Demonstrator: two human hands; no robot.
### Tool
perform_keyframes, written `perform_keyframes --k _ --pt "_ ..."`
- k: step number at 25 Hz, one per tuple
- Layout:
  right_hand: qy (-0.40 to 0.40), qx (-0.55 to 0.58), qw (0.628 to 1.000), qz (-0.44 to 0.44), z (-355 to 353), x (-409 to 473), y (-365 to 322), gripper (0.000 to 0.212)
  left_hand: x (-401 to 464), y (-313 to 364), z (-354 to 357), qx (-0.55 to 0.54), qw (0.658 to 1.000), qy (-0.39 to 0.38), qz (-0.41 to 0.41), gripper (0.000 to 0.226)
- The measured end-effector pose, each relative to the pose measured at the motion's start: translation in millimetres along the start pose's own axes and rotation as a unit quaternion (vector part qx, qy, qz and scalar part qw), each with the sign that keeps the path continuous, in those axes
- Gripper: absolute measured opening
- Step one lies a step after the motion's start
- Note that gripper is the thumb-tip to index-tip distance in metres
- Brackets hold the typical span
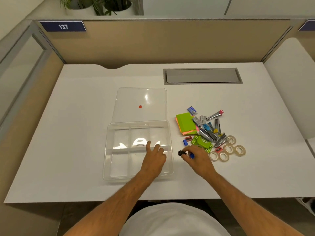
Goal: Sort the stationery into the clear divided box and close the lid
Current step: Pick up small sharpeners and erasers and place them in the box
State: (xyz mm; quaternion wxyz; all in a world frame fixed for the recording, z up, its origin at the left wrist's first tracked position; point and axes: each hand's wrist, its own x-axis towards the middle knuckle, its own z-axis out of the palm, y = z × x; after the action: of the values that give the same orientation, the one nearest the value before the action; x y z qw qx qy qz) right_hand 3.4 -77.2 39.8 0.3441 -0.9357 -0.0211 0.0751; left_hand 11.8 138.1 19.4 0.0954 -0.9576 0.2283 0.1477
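The clear divided box (109, 150) stands open on the white desk, its compartments bare, with its clear lid (141, 97) lying flat behind it. My left hand (156, 157) hovers over the box's right compartments with fingers loosely extended. To the right of the box, my right hand (196, 158) pinches a small black sharpener (181, 153) and also holds a small blue piece (192, 156). A heap of stationery lies further right: green and orange sticky notes (185, 123), a green stapler (202, 143), several nail clippers (215, 115), tape rolls (228, 149) and small sharpeners (188, 138).
A grey cable hatch (202, 76) is set into the desk at the back right. Beige partition walls (153, 41) enclose the desk at the back and left. A white chair back (289, 92) stands at the right edge.
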Motion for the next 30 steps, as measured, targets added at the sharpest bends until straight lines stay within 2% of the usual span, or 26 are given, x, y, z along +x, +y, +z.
perform_keyframes --k 2,7,11,15,19,21,23,27,30 --pt "-0.002 0.011 1.000 0.011 1.2 -0.3 -6.9 0.012 1.3 -1.2 3.8 0.003 1.000 -0.002 0.008 0.021" --pt "-0.003 0.040 0.999 0.027 10.6 1.7 -22.0 0.012 -1.6 -15.2 9.3 -0.020 0.998 0.057 0.012 0.026" --pt "-0.019 0.039 0.999 0.016 16.9 3.8 -27.6 0.013 -11.0 -24.8 4.4 -0.124 0.985 0.121 -0.005 0.039" --pt "-0.063 0.046 0.997 -0.020 25.1 11.2 -40.9 0.015 -15.8 -27.6 -1.6 -0.249 0.948 0.199 -0.001 0.051" --pt "-0.088 0.078 0.992 -0.032 29.7 17.1 -47.6 0.019 -19.0 -29.0 3.5 -0.309 0.920 0.242 0.003 0.024" --pt "-0.110 0.102 0.988 -0.027 28.9 16.8 -46.8 0.028 -21.3 -30.8 8.9 -0.325 0.908 0.263 -0.005 0.021" --pt "-0.140 0.134 0.981 -0.002 27.9 15.1 -46.5 0.038 -23.3 -32.4 14.1 -0.320 0.909 0.267 -0.010 0.025" --pt "-0.172 0.116 0.978 0.002 30.4 19.0 -46.5 0.022 -27.4 -34.3 17.8 -0.307 0.917 0.254 0.002 0.024" --pt "-0.148 -0.012 0.989 -0.016 35.9 24.6 -48.0 0.022 -31.5 -35.9 21.6 -0.292 0.931 0.217 -0.010 0.056"
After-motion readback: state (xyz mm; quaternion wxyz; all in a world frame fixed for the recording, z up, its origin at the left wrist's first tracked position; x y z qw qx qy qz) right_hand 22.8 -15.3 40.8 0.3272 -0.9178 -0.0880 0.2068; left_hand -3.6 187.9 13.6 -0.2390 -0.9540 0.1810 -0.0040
